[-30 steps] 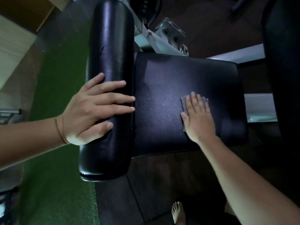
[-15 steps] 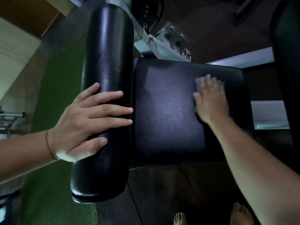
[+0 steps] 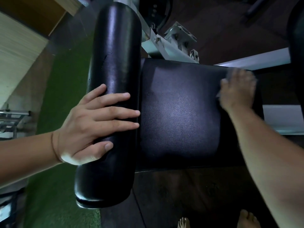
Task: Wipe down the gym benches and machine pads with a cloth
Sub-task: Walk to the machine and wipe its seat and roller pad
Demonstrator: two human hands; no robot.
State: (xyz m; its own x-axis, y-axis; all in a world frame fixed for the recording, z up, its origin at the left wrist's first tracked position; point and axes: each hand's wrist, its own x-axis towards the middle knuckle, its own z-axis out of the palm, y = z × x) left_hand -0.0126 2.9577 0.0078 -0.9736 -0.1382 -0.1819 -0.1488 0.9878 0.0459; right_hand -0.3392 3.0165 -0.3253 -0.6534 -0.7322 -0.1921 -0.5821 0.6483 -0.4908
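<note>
A flat black seat pad [image 3: 179, 116] fills the middle of the view, with a long black roller pad [image 3: 113, 66] lying along its left side. My left hand [image 3: 92, 125] rests flat on the roller, fingers straight and spread. At the pad's far right corner, my right hand [image 3: 236, 91] presses a grey cloth [image 3: 228, 76] flat onto the vinyl; it is motion-blurred. Only slivers of the cloth show around the fingers.
Grey metal frame and brackets [image 3: 172, 45] rise behind the pad. Green turf [image 3: 54, 112] runs along the left, dark floor tiles below. Another black pad [image 3: 296, 46] stands at the right edge. My bare feet [image 3: 184, 222] show at the bottom.
My right hand has slid the cloth from the pad's middle to its far right corner. My left hand has stayed on the roller.
</note>
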